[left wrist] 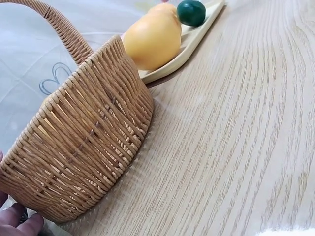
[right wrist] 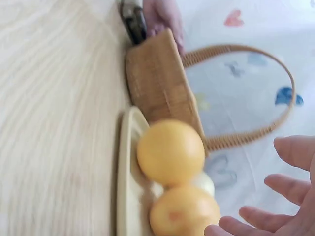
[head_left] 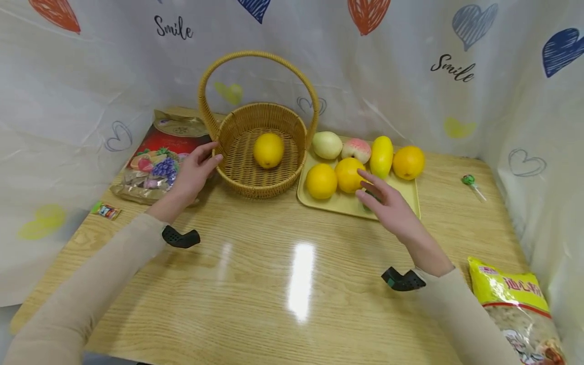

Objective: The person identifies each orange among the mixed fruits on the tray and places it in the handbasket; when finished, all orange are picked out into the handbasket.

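My left hand (head_left: 195, 170) touches the outer left side of a wicker basket (head_left: 257, 190) with a tall arched handle. One orange (head_left: 268, 150) lies inside the basket. My right hand (head_left: 391, 209) hovers over the front of a yellow tray (head_left: 339, 207), fingers spread and holding nothing. Nearest to its fingertips is an orange (head_left: 349, 175), with another orange (head_left: 321, 181) to its left. A dark green round fruit (left wrist: 191, 12) is mostly hidden under the right hand in the head view. Behind are a pale green fruit (head_left: 326, 145), a peach (head_left: 356, 150), a long yellow fruit (head_left: 381, 157) and an orange (head_left: 408, 162).
A fruit-printed bag (head_left: 157, 165) lies left of the basket, with a small wrapped candy (head_left: 107, 211) before it. On the right are a lollipop (head_left: 473, 186) and a yellow-topped food bag (head_left: 515, 304). A printed curtain (head_left: 401, 76) hangs behind the wooden table (head_left: 255, 284).
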Motion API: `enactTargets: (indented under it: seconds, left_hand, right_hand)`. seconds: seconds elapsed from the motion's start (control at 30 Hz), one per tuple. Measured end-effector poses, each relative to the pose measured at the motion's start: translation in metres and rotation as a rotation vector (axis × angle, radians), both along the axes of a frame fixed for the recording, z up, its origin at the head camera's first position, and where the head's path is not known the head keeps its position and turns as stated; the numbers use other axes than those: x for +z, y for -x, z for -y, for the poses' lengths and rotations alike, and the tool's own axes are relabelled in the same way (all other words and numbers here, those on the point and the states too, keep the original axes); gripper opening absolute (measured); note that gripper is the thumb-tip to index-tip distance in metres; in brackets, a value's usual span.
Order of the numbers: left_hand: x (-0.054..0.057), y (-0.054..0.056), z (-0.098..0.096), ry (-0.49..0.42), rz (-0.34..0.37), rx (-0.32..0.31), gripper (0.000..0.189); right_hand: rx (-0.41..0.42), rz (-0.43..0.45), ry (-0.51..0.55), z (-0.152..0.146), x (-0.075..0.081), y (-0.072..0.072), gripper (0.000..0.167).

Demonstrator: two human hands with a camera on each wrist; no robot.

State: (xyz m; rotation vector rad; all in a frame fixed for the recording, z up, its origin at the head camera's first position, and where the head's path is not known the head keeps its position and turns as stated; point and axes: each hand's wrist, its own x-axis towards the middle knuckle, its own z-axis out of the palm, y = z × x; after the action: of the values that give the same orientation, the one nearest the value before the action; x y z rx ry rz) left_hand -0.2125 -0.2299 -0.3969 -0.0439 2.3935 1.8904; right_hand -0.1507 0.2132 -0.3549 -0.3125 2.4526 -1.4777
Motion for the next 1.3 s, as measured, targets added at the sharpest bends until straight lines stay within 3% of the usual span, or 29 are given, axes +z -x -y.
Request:
enactTargets:
  seconds: [0.2,0.33,0.43,0.7,1.1,1.3]
  left_hand:
    - [0.012,-0.007,-0.004,-0.005,0.01,-0.008,0.058]
    - [0.006,-0.004,-0.001,0.007,0.007,-0.007,0.058]
    - [0.0,-0.001,0.002,0.012,0.005,0.001,0.058]
    - [-0.004,-0.002,0.002,0.025,-0.011,0.015,0.059]
    - [-0.004,0.001,0.001,0.005,-0.026,0.002,0.058]
    - [-0.003,-0.001,0.0,0.01,-0.026,0.008,0.059]
  right_hand:
    - [-0.209,-0.027,0.059,-0.049,0.01,0.012,0.065]
    - [-0.375,0.008,0.229,-0.083,0.012,0.029,0.066]
    - [-0.437,0.046,0.28,-0.099,0.007,0.046,0.068]
    - [-0.362,0.112,0.006,-0.113,-0.018,0.08,0.079]
    - [-0.32,0.127,-0.092,-0.106,-0.024,0.112,0.081]
    - [-0.315,0.116,-0.138,-0.105,-0.026,0.119,0.074]
